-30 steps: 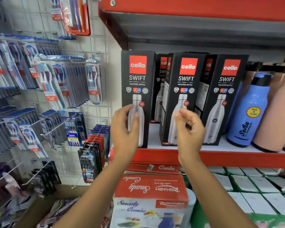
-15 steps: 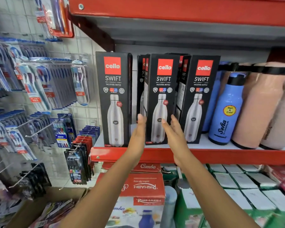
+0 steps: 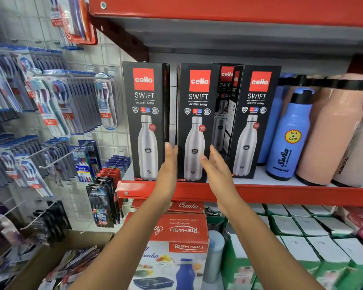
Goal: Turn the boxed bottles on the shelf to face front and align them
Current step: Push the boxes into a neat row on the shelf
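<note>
Bracketing middle black cardboard Cello bottle box (image 3: 194, 122) on red metal shelf (image 3: 281, 192): left hand (image 3: 169, 164), right hand (image 3: 216, 166), each grip open, flat. Hands moved here from left box (image 3: 145, 120), now front-facing; box behind (image 3: 225, 114) still skewed

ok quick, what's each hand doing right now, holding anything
Left hand: open and flat, at the left edge of the middle boxed bottle, gripping nothing.
Right hand: open, fingers spread by that box's lower right, holding nothing.
</note>
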Demonstrator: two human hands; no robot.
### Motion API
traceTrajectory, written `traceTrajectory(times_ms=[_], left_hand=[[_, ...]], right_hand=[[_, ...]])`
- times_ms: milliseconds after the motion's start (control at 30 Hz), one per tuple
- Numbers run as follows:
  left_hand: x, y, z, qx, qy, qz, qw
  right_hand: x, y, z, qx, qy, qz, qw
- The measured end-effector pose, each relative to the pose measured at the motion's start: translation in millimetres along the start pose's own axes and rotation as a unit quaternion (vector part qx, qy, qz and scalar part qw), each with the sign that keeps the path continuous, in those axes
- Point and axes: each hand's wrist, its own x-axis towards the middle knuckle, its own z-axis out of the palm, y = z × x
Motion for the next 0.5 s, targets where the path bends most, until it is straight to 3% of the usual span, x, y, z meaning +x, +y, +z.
traceTrajectory(times_ms=[167,300,400,500], left_hand=[[-5,0,4,0.009,0.003,0.009,1.000],[-11,2,12,0.019,0.048,0.029,0.998],[-16,6,26,0.027,0.040,0.115,0.992],[-10,5,51,0.018,0.023,0.109,0.994]], right_hand=[[-1,-1,-5,0.019,-0.012,0.015,1.000],[-1,-1,-19,0.061,0.000,0.013,0.998],[1,-3,-36,0.115,0.049,-0.016,0.992],[8,-7,-59,0.138,0.134,-0.035,0.981]])
